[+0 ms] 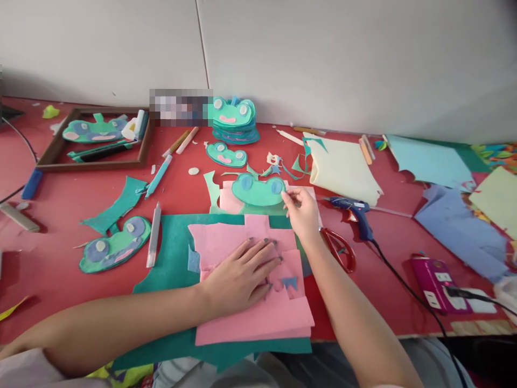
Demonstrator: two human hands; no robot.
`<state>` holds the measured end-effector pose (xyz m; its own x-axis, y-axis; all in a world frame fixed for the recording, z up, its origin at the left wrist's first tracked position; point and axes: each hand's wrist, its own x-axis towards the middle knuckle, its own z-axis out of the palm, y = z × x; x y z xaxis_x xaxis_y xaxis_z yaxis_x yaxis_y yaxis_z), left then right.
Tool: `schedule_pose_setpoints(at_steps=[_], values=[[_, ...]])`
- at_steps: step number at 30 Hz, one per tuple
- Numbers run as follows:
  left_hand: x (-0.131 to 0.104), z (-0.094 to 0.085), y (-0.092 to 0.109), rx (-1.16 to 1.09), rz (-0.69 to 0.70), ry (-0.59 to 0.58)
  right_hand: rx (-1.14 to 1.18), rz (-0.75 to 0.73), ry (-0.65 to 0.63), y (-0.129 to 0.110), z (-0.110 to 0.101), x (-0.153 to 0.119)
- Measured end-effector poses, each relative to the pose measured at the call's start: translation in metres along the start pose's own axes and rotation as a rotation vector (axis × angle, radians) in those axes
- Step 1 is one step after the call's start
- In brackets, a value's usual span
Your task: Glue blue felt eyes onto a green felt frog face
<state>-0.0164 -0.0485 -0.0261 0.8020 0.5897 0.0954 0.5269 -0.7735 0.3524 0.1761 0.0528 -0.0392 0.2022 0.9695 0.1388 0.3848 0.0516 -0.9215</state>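
My left hand (pixel 242 275) lies flat, fingers stretched out, on pink felt sheets (pixel 250 326) with cut-out gaps. Under them spreads a larger teal felt sheet (pixel 167 258). My right hand (pixel 302 213) pinches the right edge of a green felt frog face (pixel 258 192), which has two blue eye circles and no mouth that I can see. Just beyond it sits a smaller finished frog face (pixel 226 156) with white eyes and a pink mouth. Red-handled scissors (pixel 341 250) rest beside my right forearm, partly hidden.
A blue glue gun (pixel 355 210) with its cord runs to a purple power strip (pixel 434 283) at right. Frog faces are stacked (pixel 234 121) by the wall. A brown tray (pixel 95 164), another frog face (pixel 115 245), a marker pen (pixel 153 237) and folded felt (pixel 343 167) lie around.
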Motion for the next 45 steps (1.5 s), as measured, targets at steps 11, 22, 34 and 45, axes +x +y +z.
schedule_pose_setpoints(at_steps=[11, 22, 34, 45], values=[[-0.0004, -0.0028, -0.0017, -0.015, 0.007, 0.007, 0.110, 0.132, -0.129, 0.0039, 0.0006, 0.0003], [-0.0006, -0.0031, -0.0017, -0.021, 0.007, -0.002, -0.256, 0.002, -0.097, 0.0005, 0.0035, -0.0055], [-0.0009, -0.0032, -0.0013, -0.027, 0.001, 0.012, -0.316, -0.115, -0.081, 0.0025, 0.0050, -0.0064], [-0.0003, -0.0030, -0.0009, -0.026, 0.008, 0.037, -0.374, -0.193, -0.092, 0.0017, 0.0042, -0.0061]])
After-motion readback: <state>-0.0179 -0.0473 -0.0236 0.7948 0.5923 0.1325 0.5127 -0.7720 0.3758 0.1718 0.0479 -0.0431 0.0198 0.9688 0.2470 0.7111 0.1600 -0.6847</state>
